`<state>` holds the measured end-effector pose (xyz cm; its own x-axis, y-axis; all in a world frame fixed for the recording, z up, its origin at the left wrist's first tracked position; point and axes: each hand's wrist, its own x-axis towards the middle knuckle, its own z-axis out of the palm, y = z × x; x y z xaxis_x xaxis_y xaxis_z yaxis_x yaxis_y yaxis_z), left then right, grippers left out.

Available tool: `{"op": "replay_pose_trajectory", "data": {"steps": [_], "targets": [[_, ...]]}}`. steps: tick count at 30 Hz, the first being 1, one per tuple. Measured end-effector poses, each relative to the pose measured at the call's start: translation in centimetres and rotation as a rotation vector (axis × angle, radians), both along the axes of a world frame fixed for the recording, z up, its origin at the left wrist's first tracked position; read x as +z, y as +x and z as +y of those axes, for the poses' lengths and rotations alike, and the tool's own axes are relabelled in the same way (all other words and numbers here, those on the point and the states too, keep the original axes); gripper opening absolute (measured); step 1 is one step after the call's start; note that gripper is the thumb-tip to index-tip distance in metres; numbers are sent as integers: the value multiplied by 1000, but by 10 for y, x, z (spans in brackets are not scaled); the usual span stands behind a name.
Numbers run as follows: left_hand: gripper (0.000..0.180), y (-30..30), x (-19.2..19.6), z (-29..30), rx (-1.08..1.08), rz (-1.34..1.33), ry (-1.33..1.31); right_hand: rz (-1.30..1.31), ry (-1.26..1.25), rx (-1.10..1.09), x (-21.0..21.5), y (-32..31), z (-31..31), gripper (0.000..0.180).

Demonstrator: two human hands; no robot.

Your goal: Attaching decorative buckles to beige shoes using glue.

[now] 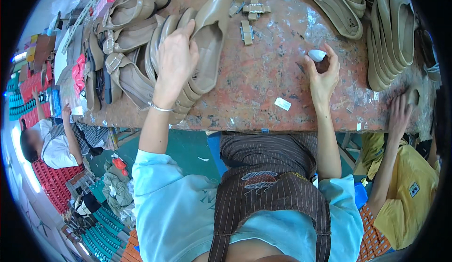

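My left hand (176, 57) reaches over a row of beige slip-on shoes on the left of the workbench. Its fingers close on the side of the nearest one, a beige shoe (209, 40) with its open top facing up; the thumb is partly hidden. My right hand (326, 76) is raised over the bench at the right. Between its thumb and forefinger it pinches a small white rounded piece (317, 55), tapered like a squeeze-bottle tip; its exact kind does not show. Beige decorative straps with metal buckles (255, 9) lie beyond, between my hands.
Buckled beige shoes (127, 76) crowd the left side. Nested beige shoes (391, 40) stand at the right, with another shoe (334, 7) at the back. A white paper scrap (282, 103) lies near the front edge. A person in yellow (407, 191) works at my right; another (56, 142) is at far left.
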<state>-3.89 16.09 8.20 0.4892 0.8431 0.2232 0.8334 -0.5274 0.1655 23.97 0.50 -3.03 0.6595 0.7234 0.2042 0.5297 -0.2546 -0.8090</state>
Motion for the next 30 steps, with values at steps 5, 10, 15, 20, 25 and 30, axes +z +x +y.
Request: {"op": "replay_pose_trajectory", "data": {"steps": [5,10,15,20,25,30], "targets": [[43,-3,6,-23,132,-332,-257,47,12,45,-7,4,-8,59],[47,-7,-4,-58,76,-715,-477,198,230,38,18,5,-20,54],[46,-15,-42,-114,45,-524,-548,-41,403,150,101,18,5,47],[50,-9,-46,-149,250,-457,-400,-305,248,581,188,10,116,22],[56,19,-40,-178,242,-1034,-656,-675,382,731,225,-53,312,35],[64,34,-73,-171,583,-1864,-1385,-938,146,556,227,-113,478,49]]}}
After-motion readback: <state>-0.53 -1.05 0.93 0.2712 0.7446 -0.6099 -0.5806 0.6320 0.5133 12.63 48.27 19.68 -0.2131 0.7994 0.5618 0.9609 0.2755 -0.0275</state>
